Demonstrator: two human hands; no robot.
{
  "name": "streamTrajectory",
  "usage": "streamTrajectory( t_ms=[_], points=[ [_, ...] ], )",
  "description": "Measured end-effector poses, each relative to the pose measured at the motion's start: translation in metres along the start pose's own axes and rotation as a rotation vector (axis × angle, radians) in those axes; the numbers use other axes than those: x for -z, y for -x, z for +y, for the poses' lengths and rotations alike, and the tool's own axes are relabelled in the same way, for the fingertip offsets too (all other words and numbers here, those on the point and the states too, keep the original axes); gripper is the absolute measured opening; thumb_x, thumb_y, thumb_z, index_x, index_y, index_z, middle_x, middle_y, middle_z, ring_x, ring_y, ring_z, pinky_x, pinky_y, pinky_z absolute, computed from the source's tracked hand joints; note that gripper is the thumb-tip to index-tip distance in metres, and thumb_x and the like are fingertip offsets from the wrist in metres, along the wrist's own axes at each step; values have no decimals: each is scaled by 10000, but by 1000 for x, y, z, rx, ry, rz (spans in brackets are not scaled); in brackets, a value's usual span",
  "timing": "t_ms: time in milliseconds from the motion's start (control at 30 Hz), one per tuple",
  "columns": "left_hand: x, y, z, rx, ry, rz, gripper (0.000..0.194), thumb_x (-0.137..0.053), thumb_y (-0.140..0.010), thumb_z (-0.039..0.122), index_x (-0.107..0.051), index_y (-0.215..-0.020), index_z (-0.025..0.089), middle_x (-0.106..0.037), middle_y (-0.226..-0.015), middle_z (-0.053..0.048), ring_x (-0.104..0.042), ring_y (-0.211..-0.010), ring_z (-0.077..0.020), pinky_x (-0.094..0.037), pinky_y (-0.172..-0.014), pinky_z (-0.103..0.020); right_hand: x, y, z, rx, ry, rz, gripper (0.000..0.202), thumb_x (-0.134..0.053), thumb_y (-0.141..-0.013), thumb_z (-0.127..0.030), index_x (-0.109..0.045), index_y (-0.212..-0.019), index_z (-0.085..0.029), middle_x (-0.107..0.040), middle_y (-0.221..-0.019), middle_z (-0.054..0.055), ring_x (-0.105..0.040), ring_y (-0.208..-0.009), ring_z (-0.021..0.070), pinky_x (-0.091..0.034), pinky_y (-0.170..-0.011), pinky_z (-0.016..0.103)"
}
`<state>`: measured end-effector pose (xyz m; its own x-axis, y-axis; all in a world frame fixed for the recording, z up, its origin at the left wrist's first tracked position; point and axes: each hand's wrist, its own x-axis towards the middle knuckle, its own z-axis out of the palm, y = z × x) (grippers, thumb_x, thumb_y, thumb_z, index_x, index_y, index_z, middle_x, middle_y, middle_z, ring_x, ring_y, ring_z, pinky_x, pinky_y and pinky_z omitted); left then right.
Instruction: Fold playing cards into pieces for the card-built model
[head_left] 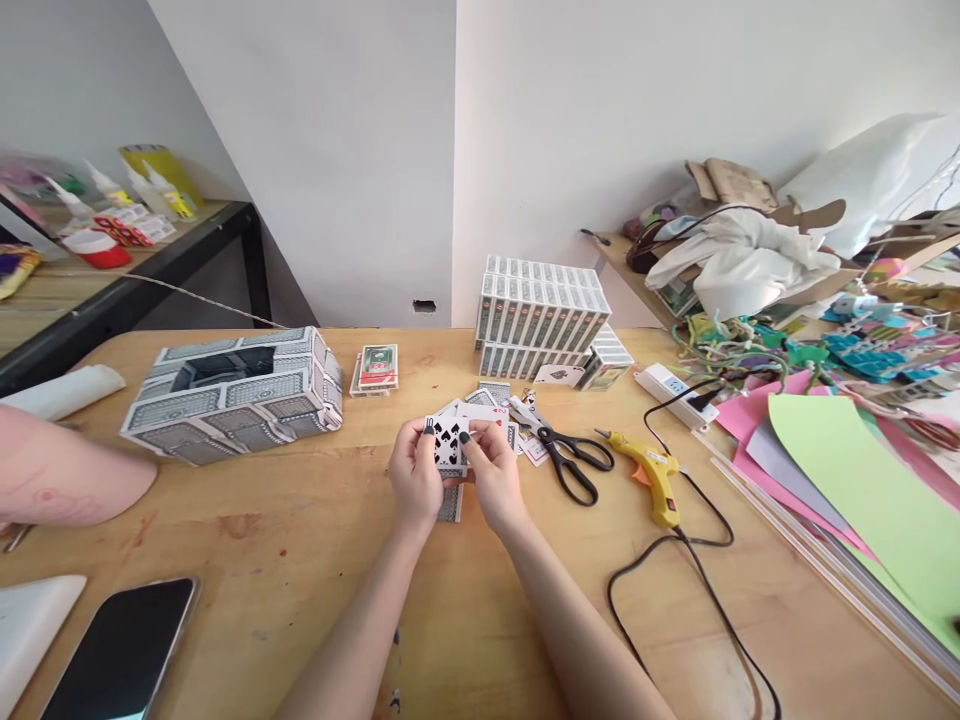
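Between my two hands, above the table's middle, is a spades playing card (448,446), face up. My left hand (416,475) pinches its left side and my right hand (489,470) its right side, thumbs on top. Patterned card backs (451,503) show beneath my hands. Behind them lie loose cards (493,392), some with patterned backs up and one red card showing a 2. Black-handled scissors (574,460) rest to the right, blades over several cards. A yellow glue gun (652,478) lies farther right with its black cord.
A box covered in cards (240,395) stands at left, near small card packs (377,368). Stacked card boxes (540,315) stand at the back. A power strip (675,395) and coloured paper sheets (847,470) lie right. Another person's arm (67,470) and a phone (124,650) are at left.
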<state>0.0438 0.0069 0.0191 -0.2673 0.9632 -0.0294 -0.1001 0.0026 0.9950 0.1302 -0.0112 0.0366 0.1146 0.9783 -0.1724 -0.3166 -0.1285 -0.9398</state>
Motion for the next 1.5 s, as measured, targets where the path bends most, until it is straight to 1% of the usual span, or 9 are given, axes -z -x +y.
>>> streamTrajectory(
  t_ms=[67,233,367,633,800,1033,1233,1400,1500],
  points=[
    [0,1,0,16,3,12,120,-443,-759,224,-552,-805,201,-581,-670,26,-524,-516,-107,-404,-429,-186,-2,1,1,12,5,4,147,-474,-779,-355,-436,-855,-235,-438,-759,-25,-473,-591,107,-422,-406,178],
    [-1,4,-1,-125,-36,21,120,-456,-739,206,-567,-779,184,-603,-731,3,-543,-598,-114,-434,-496,-191,-3,2,4,105,113,67,49,-400,-784,-271,-388,-806,-230,-416,-702,-30,-407,-563,104,-388,-463,184],
    [-2,6,0,-170,-65,28,129,-449,-737,186,-571,-777,184,-603,-731,4,-548,-630,-120,-439,-528,-196,-4,2,5,155,122,80,36,-376,-751,-223,-372,-787,-229,-394,-688,-37,-372,-553,104,-365,-482,192],
    [0,5,0,-203,-69,87,127,-452,-715,173,-572,-756,183,-601,-707,4,-559,-649,-128,-448,-562,-206,-8,5,6,166,121,74,46,-409,-773,-271,-408,-793,-229,-443,-691,-37,-407,-563,111,-378,-515,204],
    [2,2,-1,-210,-51,79,135,-458,-710,185,-582,-764,184,-606,-703,4,-567,-646,-132,-449,-557,-210,-5,5,5,119,125,51,72,-428,-784,-301,-422,-806,-233,-429,-658,-49,-360,-495,100,-325,-437,192],
    [2,1,-4,-170,20,54,119,-474,-689,187,-584,-734,184,-588,-679,11,-541,-620,-123,-435,-543,-205,-4,5,1,69,63,1,80,-432,-760,-287,-442,-818,-234,-428,-650,-60,-342,-464,87,-288,-402,188],
    [-2,1,-3,-22,192,87,75,-481,-643,184,-555,-650,177,-546,-636,24,-499,-564,-108,-394,-490,-199,-3,4,4,16,-24,-8,66,-471,-734,-276,-462,-779,-229,-377,-538,-95,-277,-368,62,-231,-336,176],
    [1,1,1,-16,224,-23,114,-466,-704,258,-528,-650,179,-521,-584,28,-477,-516,-106,-375,-464,-206,0,1,8,-43,-140,-37,83,-509,-706,-275,-445,-721,-225,-356,-475,-106,-282,-327,59,-227,-294,171],
    [4,0,4,59,221,-84,168,-532,-729,334,-517,-670,178,-510,-538,43,-459,-467,-99,-361,-434,-201,3,0,8,-69,-143,-54,75,-509,-686,-257,-461,-728,-218,-393,-490,-106,-305,-303,51,-240,-278,169]
  ],
)
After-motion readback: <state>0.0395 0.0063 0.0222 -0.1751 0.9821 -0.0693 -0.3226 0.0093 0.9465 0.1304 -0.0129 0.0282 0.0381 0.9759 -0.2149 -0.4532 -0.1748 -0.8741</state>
